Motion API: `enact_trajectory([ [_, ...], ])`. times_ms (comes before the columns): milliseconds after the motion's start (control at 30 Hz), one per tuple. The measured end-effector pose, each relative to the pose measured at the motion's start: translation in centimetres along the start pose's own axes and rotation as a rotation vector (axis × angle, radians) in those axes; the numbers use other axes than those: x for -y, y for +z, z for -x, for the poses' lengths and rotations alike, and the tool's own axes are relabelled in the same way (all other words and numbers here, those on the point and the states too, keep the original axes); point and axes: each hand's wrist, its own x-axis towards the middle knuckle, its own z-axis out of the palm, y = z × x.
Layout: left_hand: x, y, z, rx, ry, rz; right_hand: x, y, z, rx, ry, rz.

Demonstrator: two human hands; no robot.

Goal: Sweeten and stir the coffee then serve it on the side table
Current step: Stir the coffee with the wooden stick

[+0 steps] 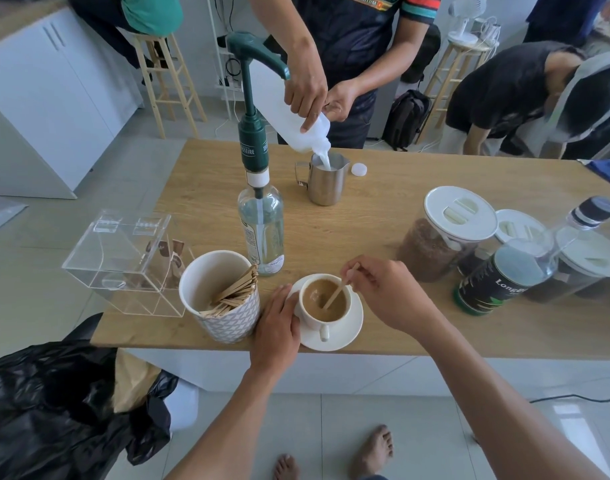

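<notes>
So the white ceramic cup of milky brown coffee (326,304) sat on its round white saucer (353,329), close to the near edge of the light wooden surface (365,223), with the handle pointing back at the person. The right hand (383,289) was over the cup's right side. Its fingers (357,271) were pinching the top of a thin flat wooden stir stick (336,294), and the stick's lower end sat slanted in the coffee. The left hand (279,323) lay on the saucer's left rim, fingers (289,296) relaxed and flat against the cup wall, not gripping anything.

It was pretty crowded around it. A grey-and-white patterned paper cup (224,323) stuffed with more wooden sticks stood just beside the left hand. A clear glass syrup bottle with a tall green pump (260,233) was right behind the coffee. Further left was a clear acrylic box (123,258) holding brown sachets. Off to the right stood clear jars with white lids (445,237) and a dark green tin (490,285). At the far side, another person tipped a white plastic bottle (293,109), pouring milk into a small stainless steel jug (326,183). A round white cap (359,169) lay just beside the jug.
</notes>
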Motion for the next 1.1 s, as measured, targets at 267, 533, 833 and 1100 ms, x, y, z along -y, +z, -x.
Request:
enact_trajectory([
  [267, -0.08, -0.02, -0.01, 0.004, 0.001, 0.004, -0.01, -0.08, -0.08, -0.012, -0.007, 0.003],
  [533, -0.17, -0.07, -0.04, 0.008, -0.003, 0.002, -0.04, -0.14, -0.20, -0.030, -0.008, 0.025],
  [833, -0.24, -0.19, 0.00, 0.007, 0.000, 0.006, 0.25, -0.17, -0.18, -0.032, -0.042, 0.046],
  [1100, -0.24, -0.20, -0.04, -0.002, 0.009, 0.011, 0.39, -0.13, -0.03, -0.023, -0.053, 0.040],
])
